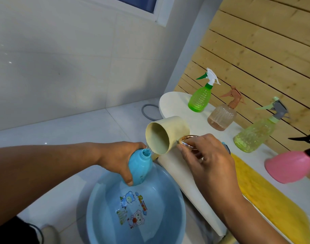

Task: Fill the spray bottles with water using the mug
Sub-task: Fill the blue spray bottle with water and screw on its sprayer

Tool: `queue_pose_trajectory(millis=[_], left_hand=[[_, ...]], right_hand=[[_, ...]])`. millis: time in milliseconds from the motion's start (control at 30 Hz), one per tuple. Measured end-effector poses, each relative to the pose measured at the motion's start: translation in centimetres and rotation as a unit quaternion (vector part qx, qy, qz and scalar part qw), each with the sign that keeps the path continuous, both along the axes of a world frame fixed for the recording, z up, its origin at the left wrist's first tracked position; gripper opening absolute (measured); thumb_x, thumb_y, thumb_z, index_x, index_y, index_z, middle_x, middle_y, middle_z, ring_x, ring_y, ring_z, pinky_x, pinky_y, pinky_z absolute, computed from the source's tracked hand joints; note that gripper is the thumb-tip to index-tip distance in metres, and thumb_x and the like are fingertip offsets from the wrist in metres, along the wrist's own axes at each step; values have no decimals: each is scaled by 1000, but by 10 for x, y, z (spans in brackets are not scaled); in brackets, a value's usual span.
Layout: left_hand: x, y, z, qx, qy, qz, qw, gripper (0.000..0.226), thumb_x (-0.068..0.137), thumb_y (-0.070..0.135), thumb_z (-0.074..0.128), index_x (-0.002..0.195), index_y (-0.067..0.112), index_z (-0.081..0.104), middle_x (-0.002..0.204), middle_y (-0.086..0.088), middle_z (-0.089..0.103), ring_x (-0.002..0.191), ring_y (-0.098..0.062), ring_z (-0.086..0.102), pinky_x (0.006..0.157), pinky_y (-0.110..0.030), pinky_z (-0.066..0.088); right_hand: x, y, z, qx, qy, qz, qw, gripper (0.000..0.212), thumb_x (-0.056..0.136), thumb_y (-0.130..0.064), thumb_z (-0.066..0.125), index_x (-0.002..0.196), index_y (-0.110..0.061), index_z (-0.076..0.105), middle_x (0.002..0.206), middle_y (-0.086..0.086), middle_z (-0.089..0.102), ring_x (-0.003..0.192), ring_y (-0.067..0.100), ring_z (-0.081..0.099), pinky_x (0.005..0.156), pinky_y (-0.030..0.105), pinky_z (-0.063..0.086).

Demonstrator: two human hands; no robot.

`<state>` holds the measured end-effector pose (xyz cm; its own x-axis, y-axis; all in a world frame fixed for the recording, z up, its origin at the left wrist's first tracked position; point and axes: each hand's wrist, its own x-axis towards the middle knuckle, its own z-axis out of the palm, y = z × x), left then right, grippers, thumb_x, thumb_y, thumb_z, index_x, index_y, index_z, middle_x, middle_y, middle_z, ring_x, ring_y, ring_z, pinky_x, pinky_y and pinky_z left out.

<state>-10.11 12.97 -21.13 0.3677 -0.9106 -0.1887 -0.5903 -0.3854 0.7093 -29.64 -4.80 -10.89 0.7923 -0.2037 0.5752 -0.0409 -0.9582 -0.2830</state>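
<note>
Four bottles stand in a row along the far side of the worktop (173, 104), near the wood wall (256, 50): green bottle (200, 98), brown bottle (222, 118), yellow-green bottle (254, 136), pink bottle (290, 165). Between them are gaps where a hand can pass. The near edge of the worktop is free, beside the yellow cloth (272, 199). Over the basin (98, 208), the left hand (122, 157) with the blue bottle (140, 166) and the tilted mug (166, 134) in the right hand (209, 161) block the way. The floor (62, 129) to the left is open.

a home bathroom or wash area: pale glossy wall tiles (62, 59) and floor tiles (90, 127), a cartoon-printed blue wash basin (101, 205), a grey hose (148, 113), a window frame (157, 13) overhead.
</note>
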Motion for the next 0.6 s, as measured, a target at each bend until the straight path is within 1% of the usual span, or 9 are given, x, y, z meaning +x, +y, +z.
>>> queue_pose_trajectory(millis=[133,267,367,467,533,600], left_hand=[[-1,0,1,3,0,3,1000,75,64,32,100,108,52,43,110,22,60,101,-1,63,73,-9,50],[-1,0,2,2,1,2,1000,74,65,32,99,107,53,43,111,22,60,101,0,62,72,-8,49],[-1,-1,2,1,3,2,1000,74,64,34,100,109,53,43,111,21,61,102,0,63,74,-9,51],[-2,0,3,2,9,3,1000,74,63,33,100,106,55,44,108,22,61,99,2,63,72,-8,50],[-2,0,3,-1,14,3,1000,73,64,32,100,103,56,44,106,23,62,97,4,63,69,-7,48],[-1,0,3,-5,19,2,1000,73,64,30,100,105,55,45,107,22,63,98,3,64,71,-7,49]], right_hand=[[-1,2,1,-14,-10,14,1000,24,93,-42,61,97,-23,74,88,-8,62,77,16,58,68,37,51],[-1,2,1,-47,-12,17,999,19,93,-36,64,99,-21,74,92,-5,65,82,20,60,74,31,44],[-2,2,1,-70,-13,21,997,17,94,-32,66,101,-20,74,95,-3,66,85,23,61,76,30,42],[-3,1,0,-91,-19,23,995,17,98,-32,65,102,-19,74,96,-3,66,85,24,60,76,28,41],[-3,2,-1,-106,-20,26,994,16,97,-31,66,102,-18,74,95,-2,65,83,25,59,75,28,40],[-2,2,-2,-120,-27,28,992,16,95,-30,67,101,-17,74,94,-1,64,81,26,58,74,28,40]])
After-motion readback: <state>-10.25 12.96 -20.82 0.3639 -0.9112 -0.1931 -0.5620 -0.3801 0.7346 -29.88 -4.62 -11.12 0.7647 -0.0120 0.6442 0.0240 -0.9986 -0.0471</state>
